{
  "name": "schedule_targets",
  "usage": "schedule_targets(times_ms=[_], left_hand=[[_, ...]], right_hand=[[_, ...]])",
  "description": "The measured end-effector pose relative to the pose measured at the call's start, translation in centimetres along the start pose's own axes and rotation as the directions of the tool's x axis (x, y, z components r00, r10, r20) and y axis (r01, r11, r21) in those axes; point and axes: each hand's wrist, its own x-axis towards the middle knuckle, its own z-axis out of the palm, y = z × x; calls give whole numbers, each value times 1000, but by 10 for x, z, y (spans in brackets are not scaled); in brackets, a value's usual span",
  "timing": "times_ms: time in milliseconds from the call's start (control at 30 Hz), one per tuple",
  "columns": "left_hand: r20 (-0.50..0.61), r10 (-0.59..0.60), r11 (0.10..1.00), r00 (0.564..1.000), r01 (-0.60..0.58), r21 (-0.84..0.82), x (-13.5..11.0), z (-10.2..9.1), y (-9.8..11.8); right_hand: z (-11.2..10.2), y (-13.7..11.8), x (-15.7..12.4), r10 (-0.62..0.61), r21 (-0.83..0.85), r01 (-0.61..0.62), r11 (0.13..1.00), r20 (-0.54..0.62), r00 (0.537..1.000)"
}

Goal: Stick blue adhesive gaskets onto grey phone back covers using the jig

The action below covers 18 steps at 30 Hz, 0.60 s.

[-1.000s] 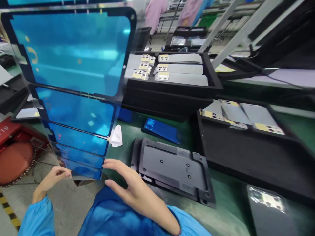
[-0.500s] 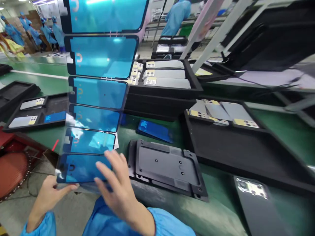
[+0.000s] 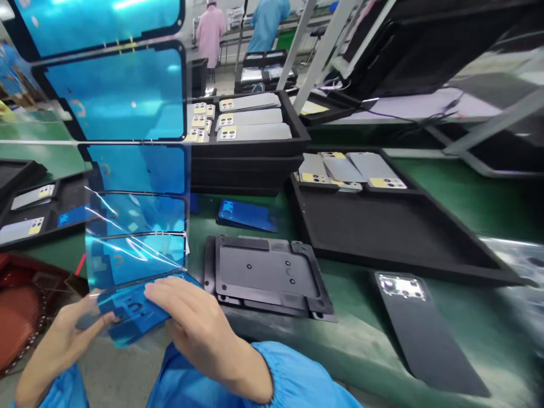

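Observation:
A long clear strip of blue film pieces with black frames hangs down in front of me from the top left. Its lowest blue piece is bent toward me. My left hand pinches the strip's bottom left corner. My right hand grips the lowest piece from the right, fingers curled over it. A dark grey metal fixture plate lies on the green table just right of my hands. A black phone back cover lies further right.
Black trays holding grey phone backs stand behind the fixture. A loose blue film piece lies on the table. Another black tray is at left, a red reel below it. People in blue and pink coats stand far back.
The strip has come down and toward me. Its lowest piece now bends forward, and my right hand has gone from spread open beside it to gripping it.

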Motion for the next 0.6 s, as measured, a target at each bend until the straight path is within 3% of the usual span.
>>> schedule_targets(times_ms=[67,133,200,233,300,367,400,433,467,500,533,600], left_hand=[[10,-104,993,995,103,61,6,-3,-12],[-123,-163,983,979,172,61,11,-4,-31],[-239,-177,983,955,161,-87,15,-2,-51],[-304,-183,976,935,135,-172,16,0,-59],[-445,-196,958,874,73,-278,16,8,-66],[-600,-198,959,775,25,-284,12,24,-60],[-630,-182,964,755,9,-267,9,36,-53],[-717,-143,972,682,-38,-230,4,49,-43],[-757,-90,980,648,-77,-183,-1,64,-32],[-736,-1,988,677,-114,-107,-6,81,-19],[-729,113,977,675,-207,-41,-11,98,-6],[-580,395,897,713,-436,75,-18,131,21]], right_hand=[[-19,3,2,95,100,-91,991,-32,995],[-40,7,1,245,184,-228,956,-76,966],[-59,13,-2,402,234,-355,905,-193,895],[-67,16,-5,474,234,-419,877,-286,833],[-79,25,-11,578,209,-557,804,-497,648],[-85,33,-19,613,215,-658,722,-640,464],[-87,37,-23,629,239,-682,691,-663,405],[-87,40,-27,649,271,-689,672,-664,371],[-86,43,-31,673,301,-689,659,-645,362],[-84,46,-34,692,320,-690,649,-624,362],[-82,48,-37,703,327,-694,642,-613,361],[-77,51,-40,689,306,-701,644,-631,357]])
